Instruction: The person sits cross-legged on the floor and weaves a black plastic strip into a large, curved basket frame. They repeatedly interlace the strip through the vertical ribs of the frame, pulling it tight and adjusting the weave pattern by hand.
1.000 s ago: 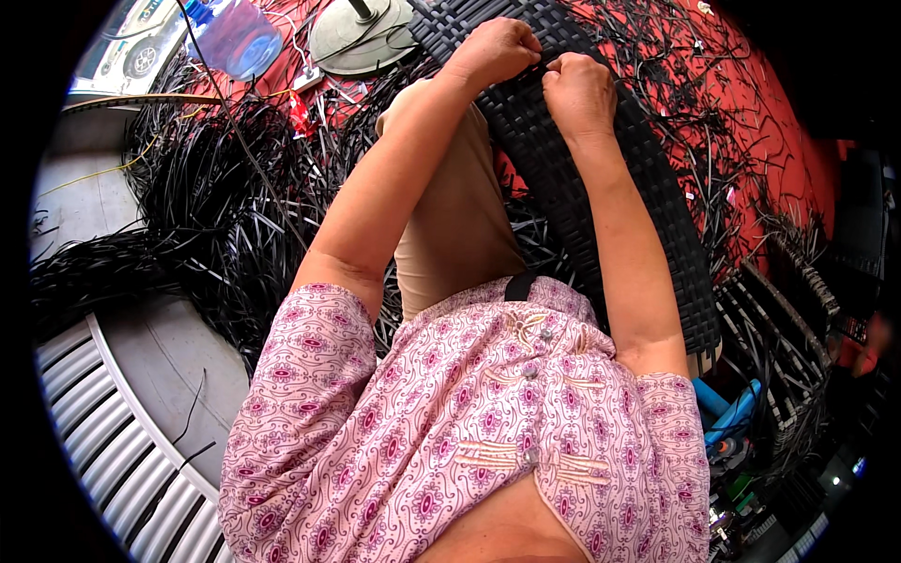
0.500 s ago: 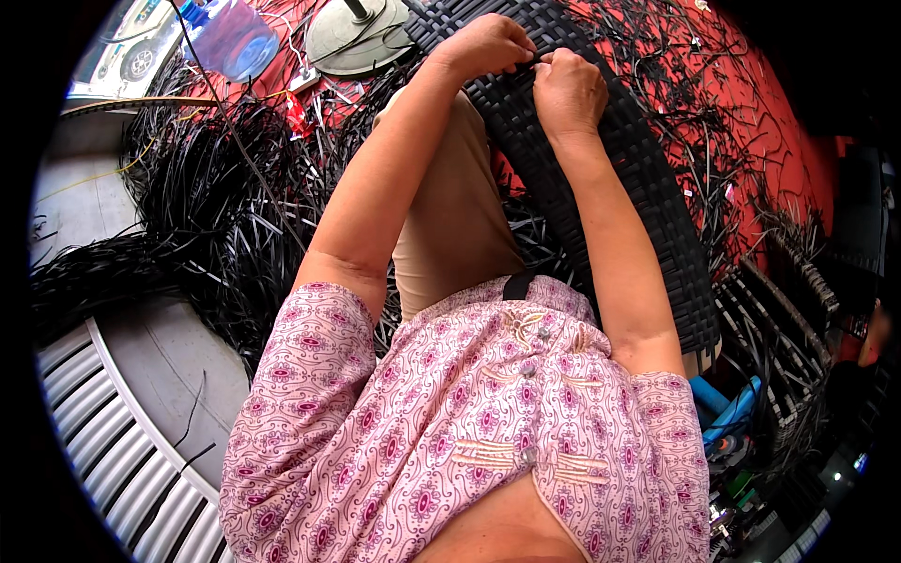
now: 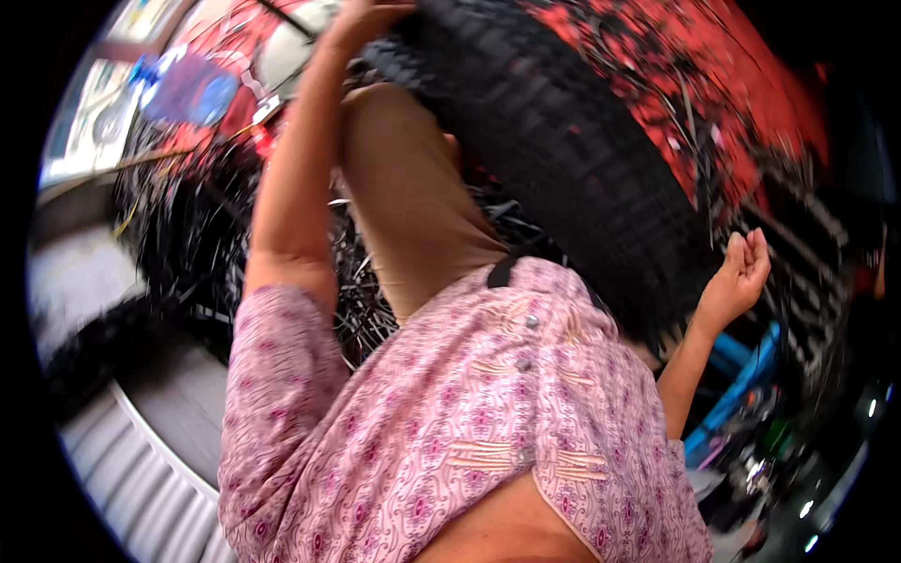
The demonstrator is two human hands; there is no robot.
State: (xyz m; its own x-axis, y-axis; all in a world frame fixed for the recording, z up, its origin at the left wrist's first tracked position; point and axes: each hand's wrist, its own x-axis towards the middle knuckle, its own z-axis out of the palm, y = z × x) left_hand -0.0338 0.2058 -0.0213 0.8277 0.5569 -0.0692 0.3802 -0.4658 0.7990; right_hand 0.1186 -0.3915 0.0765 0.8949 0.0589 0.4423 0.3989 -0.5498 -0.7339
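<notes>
A long black woven strip panel (image 3: 563,159), blurred by motion, slants from the top middle down to the right beside my leg. My left hand (image 3: 371,17) is at the top edge of the view, next to the panel's far end; its fingers are partly cut off and smeared. My right hand (image 3: 737,281) is raised off the panel's near right side, fingers curled and drawn together. Anything between those fingertips is too small to make out.
Loose black strips (image 3: 188,202) pile up at left and also litter the red floor (image 3: 788,103). A blue-clear water jug (image 3: 192,92) and a round pale base (image 3: 286,52) stand far left. Slatted grey metal (image 3: 141,469) lies near left, a blue frame (image 3: 737,389) at right.
My right hand has left the far end of the panel and swung back toward me and right. My left hand has shifted left and farther away. The whole view has turned.
</notes>
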